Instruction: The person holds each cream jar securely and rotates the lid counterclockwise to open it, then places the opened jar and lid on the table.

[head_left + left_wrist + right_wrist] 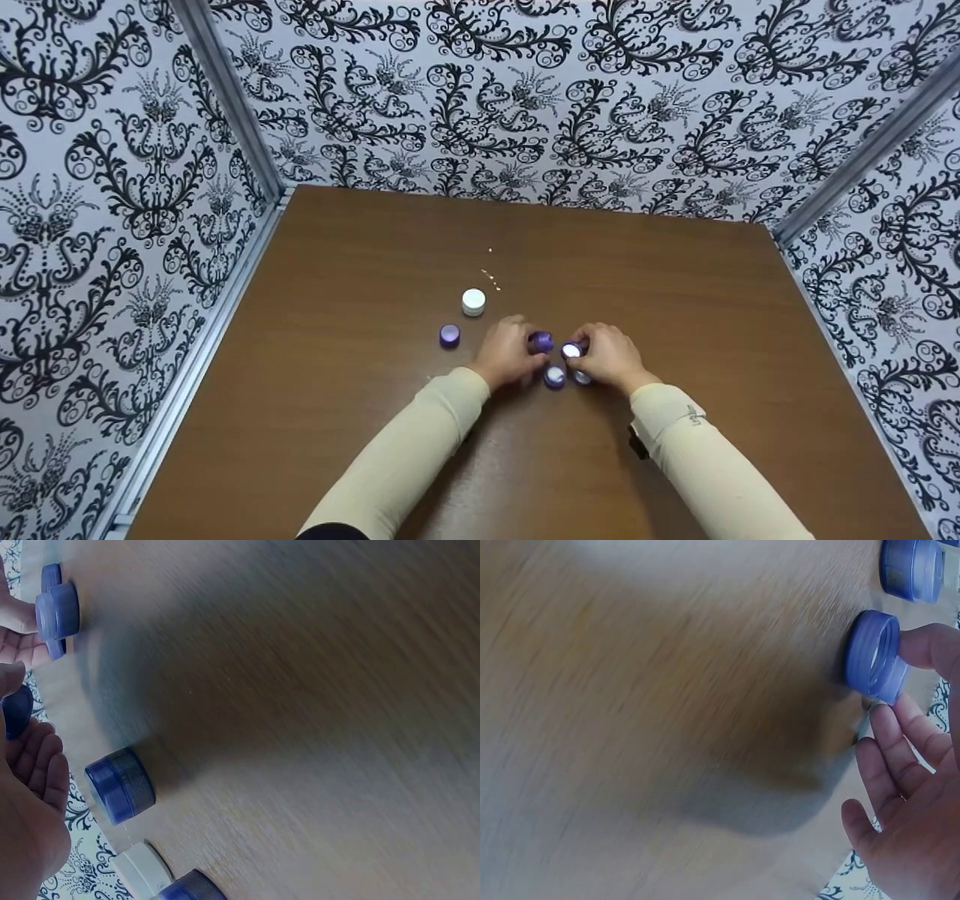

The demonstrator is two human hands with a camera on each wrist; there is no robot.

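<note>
My left hand [511,351] grips a small purple lid [541,343] between thumb and fingers; in the left wrist view this lid [16,712] is partly covered by the hand. Close on its right, my right hand [609,355] pinches a round purple piece with a white face [571,350], possibly a lid. Just below the two hands lie a purple piece with a whitish middle [555,376] and another pale-faced piece [583,378], partly hidden by the right hand. An open-faced purple ring-shaped piece [871,652] stands before the right fingertips in the right wrist view.
Left of the hands stand a purple jar [449,335] and a white jar [473,301]. Another purple jar [120,785] shows in the left wrist view. Small pale crumbs [490,277] lie farther back on the brown wooden table [360,262]. Patterned walls [525,97] border it.
</note>
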